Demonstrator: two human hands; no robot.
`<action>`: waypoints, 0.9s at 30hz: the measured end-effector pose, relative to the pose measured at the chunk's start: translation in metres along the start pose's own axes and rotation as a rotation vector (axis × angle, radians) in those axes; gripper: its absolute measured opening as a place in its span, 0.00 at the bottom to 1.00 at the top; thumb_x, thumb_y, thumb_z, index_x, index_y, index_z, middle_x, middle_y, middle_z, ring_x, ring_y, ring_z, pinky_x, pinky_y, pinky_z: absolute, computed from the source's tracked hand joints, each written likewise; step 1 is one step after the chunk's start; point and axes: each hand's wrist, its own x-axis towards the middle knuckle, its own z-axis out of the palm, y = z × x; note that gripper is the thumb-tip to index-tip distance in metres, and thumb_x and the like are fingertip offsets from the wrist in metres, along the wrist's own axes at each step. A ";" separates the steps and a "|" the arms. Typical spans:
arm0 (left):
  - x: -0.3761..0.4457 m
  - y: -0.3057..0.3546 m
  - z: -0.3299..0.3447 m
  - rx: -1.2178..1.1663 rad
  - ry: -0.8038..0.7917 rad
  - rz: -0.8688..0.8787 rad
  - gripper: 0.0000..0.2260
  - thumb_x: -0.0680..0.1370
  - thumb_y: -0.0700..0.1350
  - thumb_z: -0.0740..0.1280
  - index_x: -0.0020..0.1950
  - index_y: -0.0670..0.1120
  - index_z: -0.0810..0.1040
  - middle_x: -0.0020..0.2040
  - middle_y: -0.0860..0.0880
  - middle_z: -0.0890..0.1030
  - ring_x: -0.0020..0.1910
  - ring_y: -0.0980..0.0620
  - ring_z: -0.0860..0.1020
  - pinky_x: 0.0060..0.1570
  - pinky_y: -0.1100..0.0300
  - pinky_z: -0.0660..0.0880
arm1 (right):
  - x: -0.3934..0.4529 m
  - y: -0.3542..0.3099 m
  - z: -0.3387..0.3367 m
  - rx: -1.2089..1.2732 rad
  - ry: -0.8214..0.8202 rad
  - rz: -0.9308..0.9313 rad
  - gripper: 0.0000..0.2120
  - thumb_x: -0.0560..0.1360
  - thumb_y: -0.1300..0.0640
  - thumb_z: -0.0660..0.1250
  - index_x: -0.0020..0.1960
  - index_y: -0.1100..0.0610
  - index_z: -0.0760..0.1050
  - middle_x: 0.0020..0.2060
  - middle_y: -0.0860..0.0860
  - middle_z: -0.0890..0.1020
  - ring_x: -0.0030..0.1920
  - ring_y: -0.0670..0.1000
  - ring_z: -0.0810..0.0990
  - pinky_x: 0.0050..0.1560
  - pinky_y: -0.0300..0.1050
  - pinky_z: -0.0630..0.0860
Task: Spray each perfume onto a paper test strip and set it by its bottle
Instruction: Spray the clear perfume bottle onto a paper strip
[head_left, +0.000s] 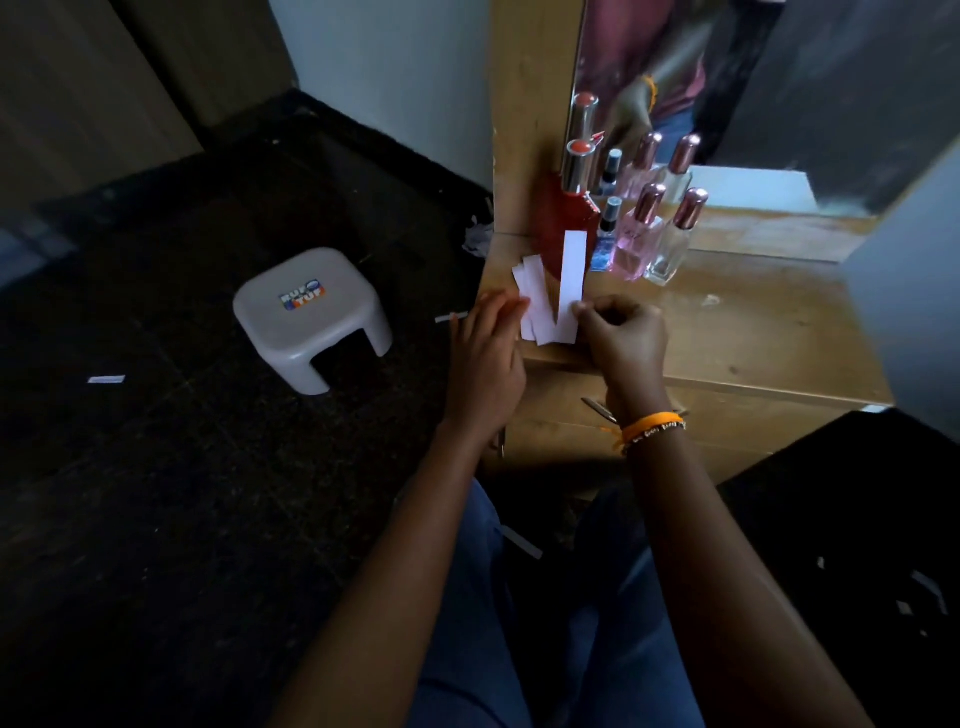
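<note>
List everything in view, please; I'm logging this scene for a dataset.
Perfume bottles: four by the mirror; tall red, small blue, pink, clear.
Held strip: one, white, upright before the red bottle.
Loose strips: several, white, shelf's front left.
Shelf: one, wooden.
Mirror: one, behind the bottles.
Stool: one, grey, on the floor.
Paper scraps: several, white, dark floor.
Wristband: orange, right wrist.
Left hand: open, at the loose strips.
Right hand: pinch grip on the held strip.

Four perfume bottles — tall red glass bottle (563, 218), small blue bottle (605, 244), pink bottle (636, 244), clear bottle (672, 244) — crowd the wooden bench (753, 332) by the mirror (727, 78); bare bench lies to their right.
</note>
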 end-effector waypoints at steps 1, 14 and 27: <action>0.000 0.001 0.000 -0.008 0.000 -0.001 0.19 0.78 0.38 0.55 0.69 0.47 0.70 0.70 0.48 0.68 0.72 0.50 0.63 0.71 0.50 0.51 | -0.002 0.002 -0.006 -0.022 0.020 -0.011 0.08 0.71 0.57 0.71 0.34 0.53 0.77 0.34 0.53 0.82 0.40 0.55 0.82 0.42 0.52 0.80; -0.005 0.050 -0.006 -0.030 0.042 0.079 0.21 0.76 0.35 0.56 0.68 0.47 0.70 0.67 0.49 0.73 0.73 0.48 0.62 0.73 0.48 0.41 | 0.011 0.020 -0.036 -0.529 0.149 -0.263 0.07 0.68 0.55 0.72 0.39 0.59 0.80 0.43 0.59 0.80 0.48 0.61 0.76 0.49 0.48 0.69; -0.003 0.064 0.013 -0.009 -0.178 0.133 0.18 0.78 0.44 0.60 0.69 0.48 0.70 0.71 0.51 0.70 0.76 0.47 0.54 0.71 0.51 0.35 | 0.082 0.001 -0.053 -0.338 0.089 -0.311 0.14 0.72 0.66 0.67 0.57 0.64 0.73 0.50 0.61 0.81 0.51 0.60 0.79 0.45 0.45 0.71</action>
